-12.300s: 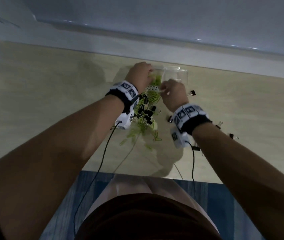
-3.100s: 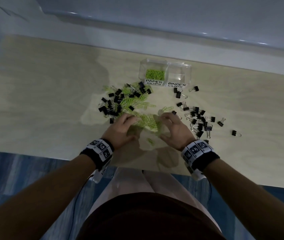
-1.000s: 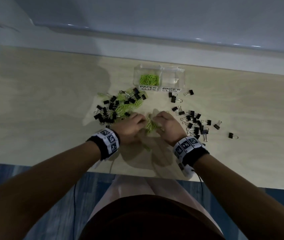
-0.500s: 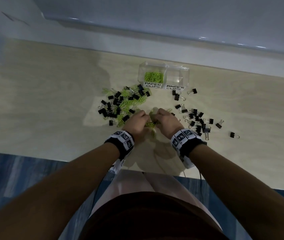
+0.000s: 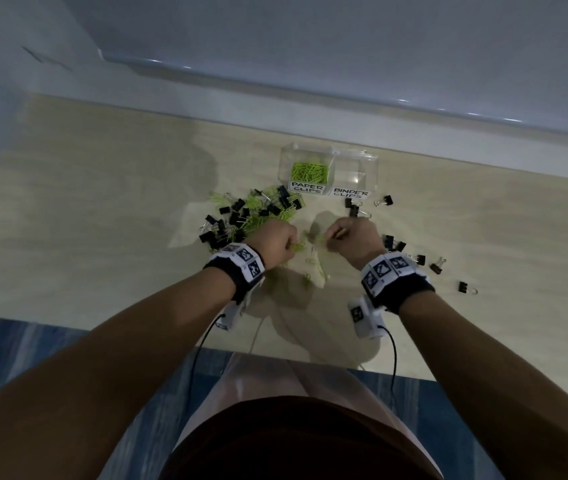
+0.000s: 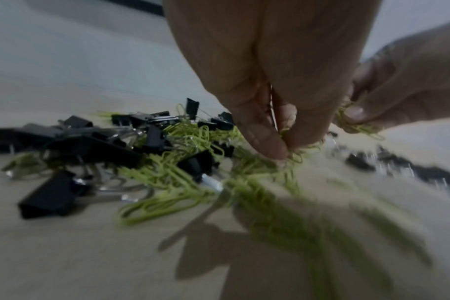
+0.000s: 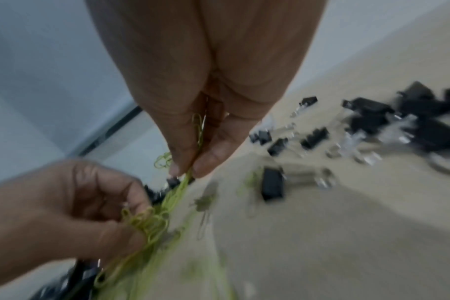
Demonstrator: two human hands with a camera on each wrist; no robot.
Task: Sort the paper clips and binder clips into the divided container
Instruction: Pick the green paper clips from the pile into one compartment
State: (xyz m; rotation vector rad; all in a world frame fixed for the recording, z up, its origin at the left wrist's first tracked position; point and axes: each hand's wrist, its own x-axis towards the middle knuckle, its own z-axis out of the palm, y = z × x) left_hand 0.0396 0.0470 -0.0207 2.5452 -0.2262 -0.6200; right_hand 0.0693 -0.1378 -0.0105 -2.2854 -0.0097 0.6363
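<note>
My left hand (image 5: 277, 242) (image 6: 283, 140) pinches a bunch of green paper clips (image 6: 295, 155) just above the table. My right hand (image 5: 352, 237) (image 7: 190, 168) pinches another bunch of green paper clips (image 7: 177, 192) beside it. The clear divided container (image 5: 327, 169) stands behind them, with green clips (image 5: 310, 171) in the cell labelled PAPER CLIPS; the BINDER CLIPS cell (image 5: 355, 174) looks empty. A mixed heap of green paper clips and black binder clips (image 5: 248, 216) lies left of my hands. A few green clips (image 5: 313, 268) lie loose under them.
Black binder clips (image 5: 410, 254) are scattered to the right of my right hand, a few (image 5: 355, 207) close to the container's front. The wooden table (image 5: 102, 209) ends at a wall ledge behind the container. Cables hang from both wrist cameras over the near table edge.
My two hands, pressed together over the green clips half a second ago, have drawn apart and lifted slightly, each pinching its own bunch. A few clips stay on the table below.
</note>
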